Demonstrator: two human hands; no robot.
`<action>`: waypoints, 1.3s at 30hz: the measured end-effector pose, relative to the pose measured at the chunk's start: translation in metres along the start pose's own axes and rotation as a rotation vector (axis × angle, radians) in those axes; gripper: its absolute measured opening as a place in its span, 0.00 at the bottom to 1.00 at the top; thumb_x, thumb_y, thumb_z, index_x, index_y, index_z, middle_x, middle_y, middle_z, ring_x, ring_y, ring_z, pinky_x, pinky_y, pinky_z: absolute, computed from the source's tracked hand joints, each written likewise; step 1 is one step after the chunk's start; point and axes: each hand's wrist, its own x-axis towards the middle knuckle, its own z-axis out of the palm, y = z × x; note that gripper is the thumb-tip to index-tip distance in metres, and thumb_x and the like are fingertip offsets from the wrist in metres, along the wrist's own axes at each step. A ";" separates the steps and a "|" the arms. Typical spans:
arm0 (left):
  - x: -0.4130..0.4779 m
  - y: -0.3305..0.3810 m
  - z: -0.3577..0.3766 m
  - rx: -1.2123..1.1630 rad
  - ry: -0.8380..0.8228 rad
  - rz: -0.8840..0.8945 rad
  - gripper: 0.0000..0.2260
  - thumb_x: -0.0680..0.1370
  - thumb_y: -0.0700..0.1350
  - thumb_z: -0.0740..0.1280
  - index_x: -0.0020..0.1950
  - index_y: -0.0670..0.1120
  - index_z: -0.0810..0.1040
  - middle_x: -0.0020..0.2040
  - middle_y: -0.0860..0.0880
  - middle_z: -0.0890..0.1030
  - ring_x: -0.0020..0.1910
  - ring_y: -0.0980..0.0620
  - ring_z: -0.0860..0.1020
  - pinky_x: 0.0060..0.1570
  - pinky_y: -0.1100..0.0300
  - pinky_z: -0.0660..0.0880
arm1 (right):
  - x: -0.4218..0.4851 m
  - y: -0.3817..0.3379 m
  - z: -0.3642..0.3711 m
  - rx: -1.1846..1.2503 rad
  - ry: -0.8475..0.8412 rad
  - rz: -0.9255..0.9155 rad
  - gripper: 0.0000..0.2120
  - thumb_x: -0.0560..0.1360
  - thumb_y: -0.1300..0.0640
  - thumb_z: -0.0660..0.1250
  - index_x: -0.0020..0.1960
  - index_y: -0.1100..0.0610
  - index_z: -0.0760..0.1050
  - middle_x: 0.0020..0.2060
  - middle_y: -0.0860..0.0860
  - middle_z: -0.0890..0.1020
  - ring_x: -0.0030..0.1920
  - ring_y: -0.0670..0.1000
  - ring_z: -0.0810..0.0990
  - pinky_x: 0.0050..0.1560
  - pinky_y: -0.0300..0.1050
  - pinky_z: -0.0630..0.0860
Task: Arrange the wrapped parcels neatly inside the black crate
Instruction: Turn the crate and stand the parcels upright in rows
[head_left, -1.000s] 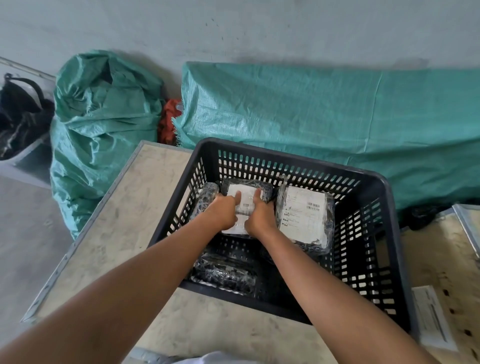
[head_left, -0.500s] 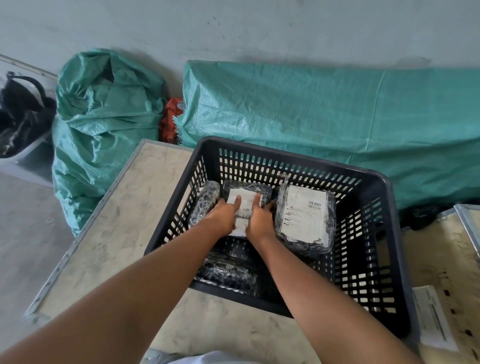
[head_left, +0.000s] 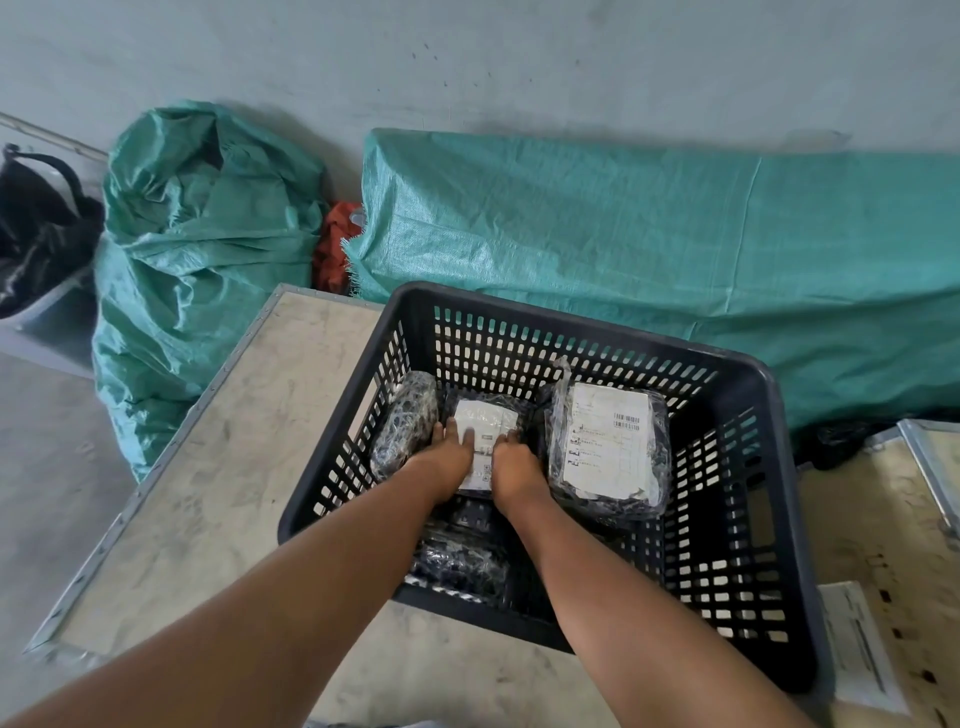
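Note:
The black crate (head_left: 779, 467) stands on a worn board, and both my arms reach into it. My left hand (head_left: 449, 460) and my right hand (head_left: 514, 465) press on the middle parcel (head_left: 483, 415), a black wrapped pack with a white label, lying against the far wall. A narrow wrapped parcel (head_left: 405, 423) stands on edge against the left wall. A larger labelled parcel (head_left: 608, 447) leans to the right of my right hand. Another dark wrapped parcel (head_left: 457, 564) lies under my forearms near the front wall.
Green woven sacks (head_left: 202, 249) and a long green-covered bundle (head_left: 649, 234) lie behind the crate by the wall. A paper slip (head_left: 857, 644) lies on the board to the right. A black bag in a grey bin (head_left: 36, 234) sits far left.
Both hands have slid the middle parcel slightly lower and deeper toward the crate floor; the fingers now lie flatter on its label. The other parcels have not moved.

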 end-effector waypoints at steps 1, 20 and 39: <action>0.002 -0.001 0.000 0.004 0.015 -0.011 0.39 0.76 0.21 0.53 0.82 0.39 0.40 0.82 0.35 0.38 0.81 0.34 0.42 0.76 0.37 0.56 | 0.000 0.000 0.001 -0.042 -0.009 -0.011 0.26 0.77 0.76 0.61 0.74 0.68 0.65 0.70 0.64 0.73 0.64 0.62 0.79 0.60 0.51 0.77; -0.084 -0.013 -0.088 -0.280 0.375 0.214 0.37 0.78 0.37 0.72 0.82 0.51 0.58 0.83 0.46 0.56 0.77 0.44 0.66 0.74 0.51 0.63 | -0.012 -0.001 -0.015 0.287 -0.077 -0.154 0.28 0.80 0.60 0.69 0.78 0.63 0.66 0.74 0.60 0.71 0.73 0.58 0.71 0.73 0.44 0.65; -0.166 -0.096 -0.052 -0.603 0.548 0.063 0.36 0.80 0.40 0.64 0.82 0.64 0.54 0.40 0.47 0.81 0.35 0.53 0.78 0.36 0.61 0.73 | -0.030 -0.084 -0.001 0.709 -0.088 -0.286 0.47 0.72 0.49 0.75 0.83 0.42 0.51 0.69 0.52 0.77 0.56 0.51 0.83 0.50 0.34 0.79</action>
